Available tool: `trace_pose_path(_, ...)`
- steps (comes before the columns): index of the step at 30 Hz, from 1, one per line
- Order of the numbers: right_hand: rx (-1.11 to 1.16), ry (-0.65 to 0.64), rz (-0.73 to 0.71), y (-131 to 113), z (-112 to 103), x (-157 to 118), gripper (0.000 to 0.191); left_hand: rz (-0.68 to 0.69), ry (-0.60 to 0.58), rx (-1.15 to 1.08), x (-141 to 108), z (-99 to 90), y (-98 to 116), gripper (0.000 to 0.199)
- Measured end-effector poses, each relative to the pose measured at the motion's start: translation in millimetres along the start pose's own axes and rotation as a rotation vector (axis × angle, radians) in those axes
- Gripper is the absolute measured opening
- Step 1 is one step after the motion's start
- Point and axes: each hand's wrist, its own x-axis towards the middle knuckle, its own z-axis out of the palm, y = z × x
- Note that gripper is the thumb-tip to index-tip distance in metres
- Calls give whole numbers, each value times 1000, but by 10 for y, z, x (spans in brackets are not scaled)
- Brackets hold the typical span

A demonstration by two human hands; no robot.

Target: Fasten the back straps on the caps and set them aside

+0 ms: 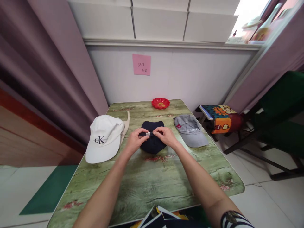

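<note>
A dark navy cap (153,145) lies in the middle of the table, its brim towards the wall and its back strap with a small metal buckle (148,134) towards me. The left end of the strap is pinched between the thumb and fingers of my left hand (137,138). My right hand (165,134) pinches the strap just right of the buckle. To the left is a white cap (104,136) with black letters on its front and a loose beige strap. A grey cap (190,129) with a red patch rests at the right.
A red scalloped dish (161,103) stands at the far edge of the green wood-patterned table (142,186), near the wall. A pink note (142,64) is on the wall. Right of the table are a cloth-covered stool (220,118) and a dark chair.
</note>
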Motion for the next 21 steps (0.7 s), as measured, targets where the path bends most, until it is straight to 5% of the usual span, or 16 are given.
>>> trace_pose_path(9, -50, -87, 96, 6, -181, 415, 24, -14, -23, -19, 446, -64, -12, 27)
trace_pose_path(21, 111, -79, 152, -139, -58, 335, 27, -64, -11, -106, 235, -69, 5, 26)
